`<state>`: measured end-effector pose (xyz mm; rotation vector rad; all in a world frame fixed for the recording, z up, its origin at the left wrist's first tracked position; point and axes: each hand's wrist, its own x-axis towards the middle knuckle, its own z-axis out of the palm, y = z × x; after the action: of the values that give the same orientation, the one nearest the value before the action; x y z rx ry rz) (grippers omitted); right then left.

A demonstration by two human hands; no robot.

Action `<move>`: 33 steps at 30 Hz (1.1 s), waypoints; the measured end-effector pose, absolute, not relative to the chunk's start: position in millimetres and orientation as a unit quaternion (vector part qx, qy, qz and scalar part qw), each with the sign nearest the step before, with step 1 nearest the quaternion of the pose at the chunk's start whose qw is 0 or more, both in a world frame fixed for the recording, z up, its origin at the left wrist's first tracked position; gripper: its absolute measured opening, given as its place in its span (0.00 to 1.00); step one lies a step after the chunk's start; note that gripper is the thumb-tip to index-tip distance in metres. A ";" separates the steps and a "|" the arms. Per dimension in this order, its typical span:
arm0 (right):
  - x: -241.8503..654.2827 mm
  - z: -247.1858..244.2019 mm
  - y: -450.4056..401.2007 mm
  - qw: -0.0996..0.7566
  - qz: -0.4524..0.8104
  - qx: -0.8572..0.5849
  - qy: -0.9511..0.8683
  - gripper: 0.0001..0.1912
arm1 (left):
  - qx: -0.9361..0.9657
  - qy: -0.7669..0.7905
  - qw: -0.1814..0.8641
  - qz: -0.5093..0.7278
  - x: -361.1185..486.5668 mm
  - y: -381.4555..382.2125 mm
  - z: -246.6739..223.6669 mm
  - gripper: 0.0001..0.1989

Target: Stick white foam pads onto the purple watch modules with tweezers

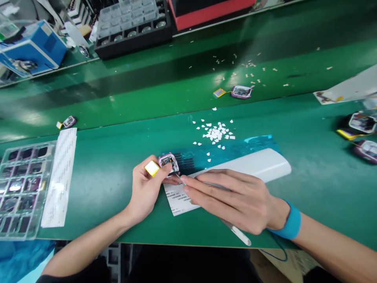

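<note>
Grips device [168, 162] in left hand [147, 188] near the film [232, 151], with battery [151, 168] out to side, likely to bare the inside; pinches tool [240, 234] in right hand [235, 198], slanted, probably to reach device's edge.

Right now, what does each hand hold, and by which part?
Left hand: small device, by its near edge. Right hand: thin tool, near its tip.

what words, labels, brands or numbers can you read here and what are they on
"BENAND", or something close to it: repeated block capitals on the white sheet in the middle; too blurred to be sure of the letters.
White strip at the left: rows of small repeated print, too small to read.
I can make out no other words, and no numbers.
</note>
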<state>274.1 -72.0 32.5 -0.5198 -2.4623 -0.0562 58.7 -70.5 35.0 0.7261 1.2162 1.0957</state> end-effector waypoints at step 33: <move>276.9 33.4 -72.7 0.333 0.069 -0.235 -0.911 0.17 | 0.443 0.567 0.482 0.500 45.4 -44.0 27.7 0.18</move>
<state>276.9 -72.7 33.4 -0.6151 -2.3785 0.1804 45.4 -44.0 27.7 1.0798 1.3824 1.2201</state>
